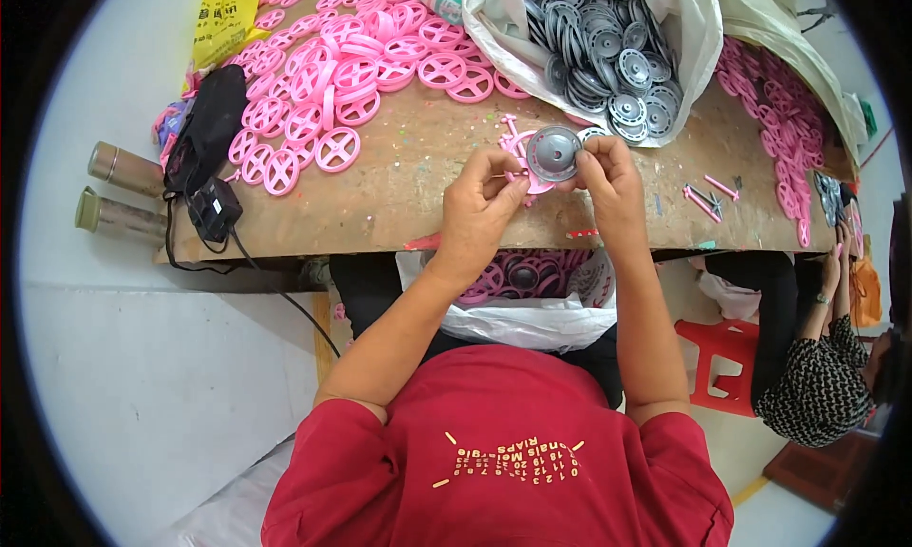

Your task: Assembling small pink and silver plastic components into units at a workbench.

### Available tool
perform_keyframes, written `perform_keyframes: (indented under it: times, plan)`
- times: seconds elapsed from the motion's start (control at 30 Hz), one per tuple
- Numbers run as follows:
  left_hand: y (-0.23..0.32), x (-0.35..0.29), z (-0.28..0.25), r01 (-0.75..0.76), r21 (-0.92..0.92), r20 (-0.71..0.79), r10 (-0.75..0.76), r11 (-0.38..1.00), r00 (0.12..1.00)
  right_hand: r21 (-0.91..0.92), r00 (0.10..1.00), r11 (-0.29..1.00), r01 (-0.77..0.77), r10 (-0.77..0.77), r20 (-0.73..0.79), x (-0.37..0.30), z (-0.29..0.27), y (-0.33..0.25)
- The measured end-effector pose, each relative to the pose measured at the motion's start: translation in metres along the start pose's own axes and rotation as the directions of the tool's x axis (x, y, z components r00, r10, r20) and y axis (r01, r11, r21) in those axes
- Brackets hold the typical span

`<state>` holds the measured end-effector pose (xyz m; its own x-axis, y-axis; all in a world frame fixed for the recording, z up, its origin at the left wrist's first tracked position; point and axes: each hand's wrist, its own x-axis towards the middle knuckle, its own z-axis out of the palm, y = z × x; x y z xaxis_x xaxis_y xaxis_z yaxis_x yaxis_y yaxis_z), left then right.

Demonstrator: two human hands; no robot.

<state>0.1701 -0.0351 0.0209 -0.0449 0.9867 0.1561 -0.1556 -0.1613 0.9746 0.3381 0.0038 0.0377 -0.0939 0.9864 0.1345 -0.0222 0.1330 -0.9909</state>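
Over the table [418, 157], the right hand [616, 176] holds a gray disc [553, 153]

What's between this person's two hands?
A grey round disc, partly covering a pink piece, shows between the left hand and right hand in the head view.

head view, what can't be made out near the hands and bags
Head view: pink piece, partly hidden by the grey disc in the right hand
Head view: lower white bag, far side hidden by the table
Head view: upper white bag, cut off by the top edge
Head view: co-worker's hand, too small to tell its grip
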Motion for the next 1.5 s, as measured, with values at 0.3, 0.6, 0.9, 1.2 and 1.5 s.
perform_keyframes:
  times: [0.3, 0.6, 0.9, 1.2, 1.5]
  plan:
    - [0.017, -0.008, 0.007, 0.16, -0.215, 0.04, -0.155, 0.963, 0.987, -0.333, 0.961, 0.909, 0.25, -0.275, -0.031, -0.023, 0.005, -0.005]
    - [0.006, -0.019, 0.005, -0.094, 0.188, 0.052, 0.085, 0.978, 0.995, -0.129, 0.979, 0.987, -0.092, 0.113, 0.169, -0.031, -0.006, -0.016]
    - [0.022, -0.027, 0.005, -0.108, 0.313, 0.058, 0.094, 0.944, 0.994, -0.192, 0.994, 0.981, -0.007, 0.028, 0.108, -0.06, 0.0, -0.015]
    - [0.041, -0.051, -0.039, -0.159, 0.719, 0.288, -0.081, 0.677, 0.954, -0.554, 0.978, 0.808, 0.202, -0.133, 0.163, -0.025, -0.03, -0.014]
    - [0.005, 0.069, -0.057, -0.375, 0.848, 0.166, 0.483, 0.375, 0.86, -0.825, 0.94, 0.489, 0.284, -0.312, 0.139, 0.025, -0.051, 0.024]
